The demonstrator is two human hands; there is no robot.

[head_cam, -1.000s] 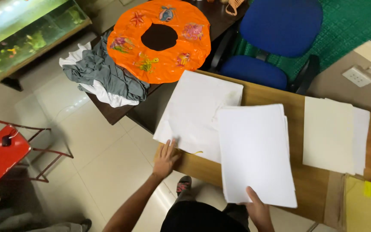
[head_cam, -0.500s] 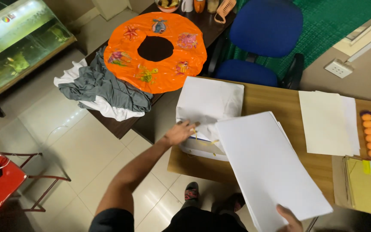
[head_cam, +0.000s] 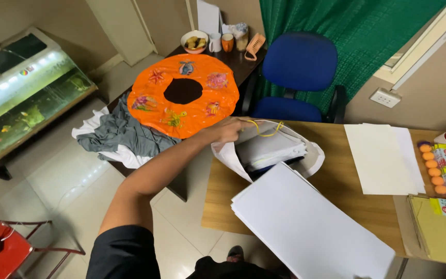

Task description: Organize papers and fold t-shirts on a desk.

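one orange swim ring (head_cam: 181, 95), one blue chair (head_cam: 295, 77), two mugs (head_cam: 220, 42), one fish tank (head_cam: 21, 98)

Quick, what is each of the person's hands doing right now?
Left hand: closed on the top edge of the white bag, lifting it open.
Right hand: out of view; the paper stack reaches the frame's bottom edge.

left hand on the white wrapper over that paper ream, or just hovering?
Touching. In the head view the left hand grips the top edge of the white wrapper and lifts it open, exposing the paper ream; no gap shows between them.
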